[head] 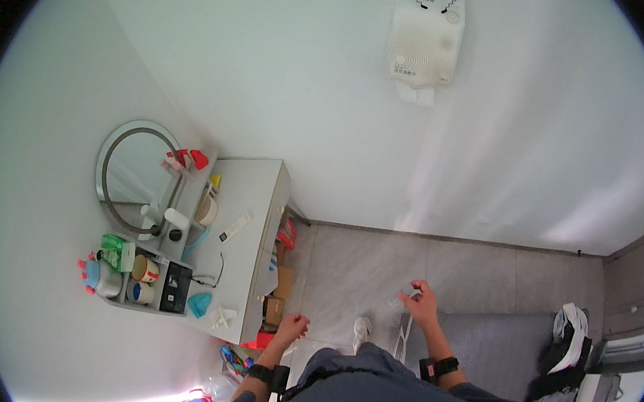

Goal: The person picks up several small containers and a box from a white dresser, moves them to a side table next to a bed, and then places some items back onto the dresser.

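Note:
My left hand [292, 327] is beside the front edge of the white dressing table [251, 193], with its fingers curled and nothing visible in them. Over the floor at centre right, my right hand [423, 306] has its thumb and fingers bent around a small translucent item [397, 299]. That item is too blurred to name. On the tabletop lie a white remote control [235, 227], eyeglasses [213, 282], a crumpled turquoise thing [199, 304] and a white hair claw or similar piece [224, 316].
A round mirror [139, 178] stands behind the tabletop. Cups [143, 269] and a black box [176, 287] sit in the side shelf. Cardboard boxes [279, 298] are under the table. At right, clothes [568, 340] lie on a grey cushioned surface [487, 342]. A tissue pack [426, 45] hangs on the wall.

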The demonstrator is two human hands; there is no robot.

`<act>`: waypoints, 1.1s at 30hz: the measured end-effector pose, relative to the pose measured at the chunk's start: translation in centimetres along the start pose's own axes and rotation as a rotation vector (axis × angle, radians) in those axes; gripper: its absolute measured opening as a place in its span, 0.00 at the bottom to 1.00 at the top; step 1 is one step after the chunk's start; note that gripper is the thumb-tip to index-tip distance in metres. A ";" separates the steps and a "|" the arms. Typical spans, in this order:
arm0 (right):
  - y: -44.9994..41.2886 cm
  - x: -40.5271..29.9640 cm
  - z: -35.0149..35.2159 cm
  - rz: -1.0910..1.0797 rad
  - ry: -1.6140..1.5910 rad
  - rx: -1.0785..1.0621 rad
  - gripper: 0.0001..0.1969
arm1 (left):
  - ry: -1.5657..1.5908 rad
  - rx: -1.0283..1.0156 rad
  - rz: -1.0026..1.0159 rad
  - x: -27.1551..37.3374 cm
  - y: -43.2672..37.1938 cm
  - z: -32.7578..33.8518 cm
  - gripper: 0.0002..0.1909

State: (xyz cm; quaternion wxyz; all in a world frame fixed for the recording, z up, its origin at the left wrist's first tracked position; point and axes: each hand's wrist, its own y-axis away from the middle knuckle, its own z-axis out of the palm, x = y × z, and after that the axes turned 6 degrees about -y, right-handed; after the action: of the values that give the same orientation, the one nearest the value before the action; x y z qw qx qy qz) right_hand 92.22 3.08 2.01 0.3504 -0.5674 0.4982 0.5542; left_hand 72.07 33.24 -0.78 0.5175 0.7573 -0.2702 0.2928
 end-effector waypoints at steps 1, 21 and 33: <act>-0.5 0.1 0.0 0.026 0.046 -0.008 0.21 | -0.026 0.005 -0.009 0.2 -0.2 0.0 0.12; -6.1 -1.4 2.3 0.025 0.020 -0.173 0.22 | 0.033 0.155 -0.110 2.6 -1.5 -0.3 0.12; -10.7 -2.5 6.8 0.059 -0.068 -0.209 0.20 | 0.171 0.179 -0.034 0.5 -6.3 -3.9 0.12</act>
State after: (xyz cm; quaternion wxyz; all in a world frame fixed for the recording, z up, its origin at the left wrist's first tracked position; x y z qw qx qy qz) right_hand 100.81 12.73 1.81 0.2897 -0.5667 0.4420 0.6321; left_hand 76.25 38.90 -3.21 0.4736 0.7772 -0.1851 0.3706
